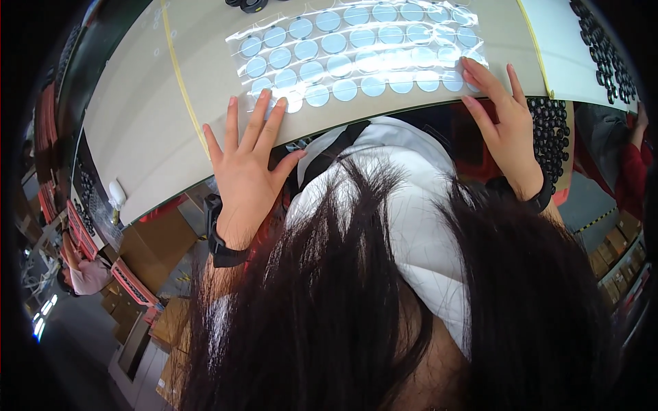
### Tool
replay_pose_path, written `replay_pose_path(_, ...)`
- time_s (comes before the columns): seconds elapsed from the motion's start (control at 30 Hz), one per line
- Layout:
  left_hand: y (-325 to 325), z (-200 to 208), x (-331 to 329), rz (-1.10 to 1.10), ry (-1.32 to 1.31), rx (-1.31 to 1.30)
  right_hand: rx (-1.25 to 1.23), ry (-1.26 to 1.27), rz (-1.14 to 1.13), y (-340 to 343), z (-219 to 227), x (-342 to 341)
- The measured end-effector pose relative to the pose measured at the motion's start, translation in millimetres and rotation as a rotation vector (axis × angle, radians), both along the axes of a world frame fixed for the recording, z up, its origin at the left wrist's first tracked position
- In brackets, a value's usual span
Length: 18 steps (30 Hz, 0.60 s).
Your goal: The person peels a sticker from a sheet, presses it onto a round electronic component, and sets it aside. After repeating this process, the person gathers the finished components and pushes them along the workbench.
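A clear, shiny plastic sheet [362,38] with rows of round, pale blue discs lies flat on the beige worktable [130,116] in front of me. My left hand [243,178] has its fingers spread, with fingertips at the sheet's near left corner. At the sheet's right edge is my right hand [507,123], fingers apart, its index fingertip on or just over the plastic. Neither hand grips anything. Glare washes out some discs toward the right.
Many black round parts [550,140] sit in rows beside my right wrist, with more [604,55] at the far right. Yellow tape [175,65] marks the table. A small white object [117,192] lies near its left edge. People sit on both sides.
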<state>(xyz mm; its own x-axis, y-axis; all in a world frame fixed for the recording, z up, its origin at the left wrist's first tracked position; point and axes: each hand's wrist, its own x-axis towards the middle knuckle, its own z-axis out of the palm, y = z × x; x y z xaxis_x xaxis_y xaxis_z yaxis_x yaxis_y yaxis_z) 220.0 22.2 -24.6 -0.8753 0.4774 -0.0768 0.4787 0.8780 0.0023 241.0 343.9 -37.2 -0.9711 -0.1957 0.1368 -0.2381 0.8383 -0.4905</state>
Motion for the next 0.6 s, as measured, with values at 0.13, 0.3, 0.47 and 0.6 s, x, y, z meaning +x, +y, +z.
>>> replay_pose_path(0.13, -1.8, 0.4, 4.0, 0.015, -0.003, 0.003, 0.013, 0.05, -0.011, 0.2, -2.0, 1.0)
replay_pose_path(0.3, -4.5, -1.3, 7.0, 0.035, 0.003, -0.017, 0.024, 0.127, -0.019, 1.4, -6.2, 1.9)
replay_pose_path(0.47, -7.2, -3.0, 8.0, 0.041, 0.01, -0.002, 0.044, 0.112, -0.034, 3.0, -5.8, 1.9)
replay_pose_path(0.6, -4.1, -3.2, 6.4, 0.055, 0.018, 0.009, -0.004, 0.112, -0.053, 4.9, -5.2, 0.3)
